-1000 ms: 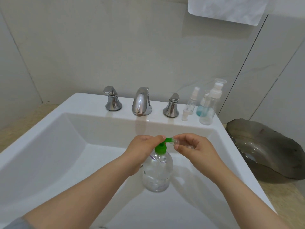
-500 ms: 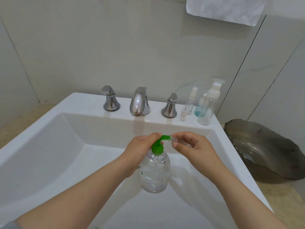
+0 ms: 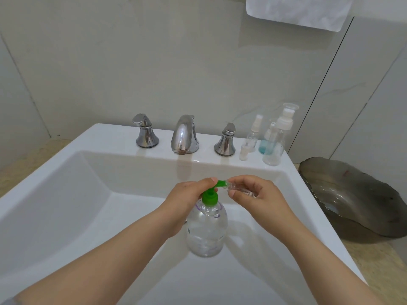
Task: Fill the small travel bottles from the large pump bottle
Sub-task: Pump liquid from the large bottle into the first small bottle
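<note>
A large clear pump bottle [image 3: 207, 230] with a green pump head [image 3: 210, 195] is held above the white sink basin [image 3: 66, 205]. My left hand [image 3: 187, 201] is wrapped round its neck, with fingers on top of the pump. My right hand [image 3: 255, 194] pinches a small clear travel bottle [image 3: 236, 188], held sideways with its mouth at the green nozzle. Several more small bottles stand on the sink ledge at the back right: a spray bottle [image 3: 253, 134], a tall pump bottle [image 3: 276, 142] and one with blue liquid [image 3: 263, 146].
A chrome faucet [image 3: 184, 134] with two handles [image 3: 145, 134] [image 3: 225, 140] stands at the back of the sink. A dark wavy glass dish [image 3: 356, 201] lies on the counter to the right. A white towel [image 3: 297, 9] hangs on the wall above.
The pump head sits lower on the bottle than a second ago, pressed by my left hand. Both hands and the bottles stay in about the same place.
</note>
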Available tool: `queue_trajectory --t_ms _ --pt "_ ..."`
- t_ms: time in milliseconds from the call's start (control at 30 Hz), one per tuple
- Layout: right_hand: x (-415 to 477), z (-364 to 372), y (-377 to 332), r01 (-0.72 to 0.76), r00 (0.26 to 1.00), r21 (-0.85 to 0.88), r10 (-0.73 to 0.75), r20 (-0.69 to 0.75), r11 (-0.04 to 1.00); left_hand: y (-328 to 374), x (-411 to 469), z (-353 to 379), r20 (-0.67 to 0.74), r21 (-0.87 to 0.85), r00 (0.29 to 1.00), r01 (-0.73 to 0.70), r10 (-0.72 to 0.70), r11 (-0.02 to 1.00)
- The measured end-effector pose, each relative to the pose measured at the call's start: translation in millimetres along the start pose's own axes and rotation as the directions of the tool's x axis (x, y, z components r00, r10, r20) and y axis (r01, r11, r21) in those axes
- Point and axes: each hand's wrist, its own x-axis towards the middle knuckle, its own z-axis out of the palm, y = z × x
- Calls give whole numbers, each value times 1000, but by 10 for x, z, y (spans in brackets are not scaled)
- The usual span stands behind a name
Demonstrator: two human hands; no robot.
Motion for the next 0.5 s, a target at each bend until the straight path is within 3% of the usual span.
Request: queue_trajectory --t_ms 367,500 --pt "-19 18 1 -19 999 -50 21 44 999 36 -13 -32 -56 -12 997 45 -45 999" --pt "-17 9 -10 -8 1000 -39 10 29 999 -15 2 -18 -31 6 1000 3 -3 1000"
